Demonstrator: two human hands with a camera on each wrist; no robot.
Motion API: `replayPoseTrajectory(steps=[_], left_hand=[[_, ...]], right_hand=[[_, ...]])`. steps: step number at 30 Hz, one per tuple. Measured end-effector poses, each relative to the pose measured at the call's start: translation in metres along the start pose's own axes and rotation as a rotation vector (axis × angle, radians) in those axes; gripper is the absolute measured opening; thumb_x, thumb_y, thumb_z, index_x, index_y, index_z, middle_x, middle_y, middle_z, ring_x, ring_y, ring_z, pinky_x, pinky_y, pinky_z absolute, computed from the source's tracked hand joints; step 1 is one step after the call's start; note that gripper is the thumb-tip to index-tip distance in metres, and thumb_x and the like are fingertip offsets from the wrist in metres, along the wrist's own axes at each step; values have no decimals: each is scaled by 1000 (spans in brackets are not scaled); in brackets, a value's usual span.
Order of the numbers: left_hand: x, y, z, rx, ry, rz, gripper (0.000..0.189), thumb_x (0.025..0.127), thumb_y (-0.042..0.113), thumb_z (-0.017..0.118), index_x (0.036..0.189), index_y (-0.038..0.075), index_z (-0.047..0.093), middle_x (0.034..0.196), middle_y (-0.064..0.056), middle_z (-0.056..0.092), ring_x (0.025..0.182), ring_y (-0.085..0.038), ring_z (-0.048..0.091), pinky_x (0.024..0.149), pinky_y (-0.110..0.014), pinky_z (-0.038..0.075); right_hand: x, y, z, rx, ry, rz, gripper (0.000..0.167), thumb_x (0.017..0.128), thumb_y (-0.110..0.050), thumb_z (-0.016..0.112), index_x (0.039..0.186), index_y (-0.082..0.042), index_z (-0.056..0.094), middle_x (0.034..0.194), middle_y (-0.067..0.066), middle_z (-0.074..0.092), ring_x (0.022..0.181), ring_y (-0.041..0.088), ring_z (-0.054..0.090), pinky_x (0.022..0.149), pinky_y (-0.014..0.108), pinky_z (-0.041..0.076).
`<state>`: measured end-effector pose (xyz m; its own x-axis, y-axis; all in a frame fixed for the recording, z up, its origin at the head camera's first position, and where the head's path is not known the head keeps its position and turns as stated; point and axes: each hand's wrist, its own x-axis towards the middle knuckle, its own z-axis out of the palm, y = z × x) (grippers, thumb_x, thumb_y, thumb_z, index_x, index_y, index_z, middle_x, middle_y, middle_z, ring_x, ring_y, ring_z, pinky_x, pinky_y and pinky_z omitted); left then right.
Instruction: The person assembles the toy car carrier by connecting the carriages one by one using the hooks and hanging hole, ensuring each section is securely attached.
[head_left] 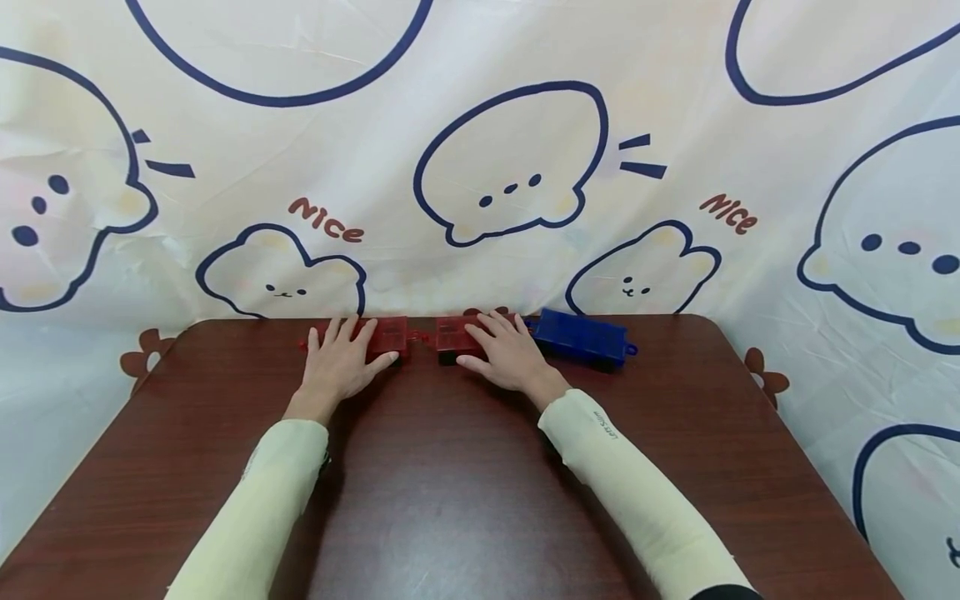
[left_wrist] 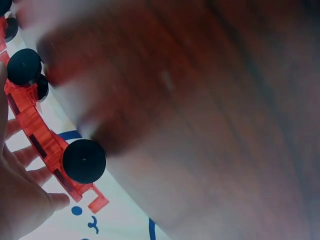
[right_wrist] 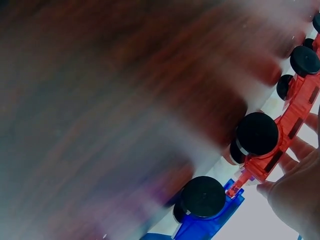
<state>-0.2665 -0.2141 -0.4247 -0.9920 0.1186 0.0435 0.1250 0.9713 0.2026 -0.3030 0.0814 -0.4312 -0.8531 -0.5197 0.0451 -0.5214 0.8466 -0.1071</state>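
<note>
At the table's far edge, a translucent red toy wagon (head_left: 390,335) with black wheels sits under my left hand (head_left: 339,362). Spread, fairly straight fingers rest across its top, the thumb at its near right end. A second red toy wagon (head_left: 452,335) is beside it, with my right hand (head_left: 512,354) resting on it, fingers extended. The small couplings between the two red wagons almost meet; whether they are hooked cannot be told. In the right wrist view a blue toy wagon (right_wrist: 205,220) joins the second red wagon (right_wrist: 292,117) at its coupling.
The brown wooden table (head_left: 450,483) has rounded far corners. A white cloth (head_left: 510,275) with navy cartoon outlines hangs right behind the far edge and along both sides. The blue wagon's free coupling (head_left: 632,350) points right.
</note>
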Motion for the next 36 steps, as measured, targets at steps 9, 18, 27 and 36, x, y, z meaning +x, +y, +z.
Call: replayPoseTrajectory(steps=[9, 18, 27, 36], left_hand=[[6, 1, 2, 0, -45, 34, 91, 95, 68, 49, 161, 10, 26, 165, -24, 17, 150, -51, 6, 114, -72, -2], [10, 4, 3, 26, -51, 44, 90, 95, 69, 49, 162, 12, 27, 165, -24, 16, 151, -49, 6, 115, -71, -1], [10, 3, 2, 35, -78, 50, 91, 95, 70, 47, 162, 12, 24, 166, -24, 13, 151, -49, 4, 115, -71, -2], [12, 3, 5, 33, -73, 54, 90, 95, 69, 48, 162, 14, 24, 166, -23, 13, 152, -48, 3, 115, -71, -2]], right_hand=[[6, -4, 6, -29, -5, -6, 76, 99, -70, 37, 160, -25, 34, 166, 4, 28, 154, 26, 16, 122, 58, 8], [12, -11, 6, -22, 13, -25, 76, 99, -70, 40, 159, -24, 36, 166, 5, 28, 154, 26, 15, 122, 56, 7], [15, -13, 5, -32, -14, -18, 74, 100, -66, 40, 159, -22, 36, 166, 5, 28, 154, 25, 16, 123, 52, 8], [20, -16, 3, -14, 9, -43, 71, 101, -63, 44, 158, -21, 38, 163, 7, 33, 153, 27, 19, 123, 53, 9]])
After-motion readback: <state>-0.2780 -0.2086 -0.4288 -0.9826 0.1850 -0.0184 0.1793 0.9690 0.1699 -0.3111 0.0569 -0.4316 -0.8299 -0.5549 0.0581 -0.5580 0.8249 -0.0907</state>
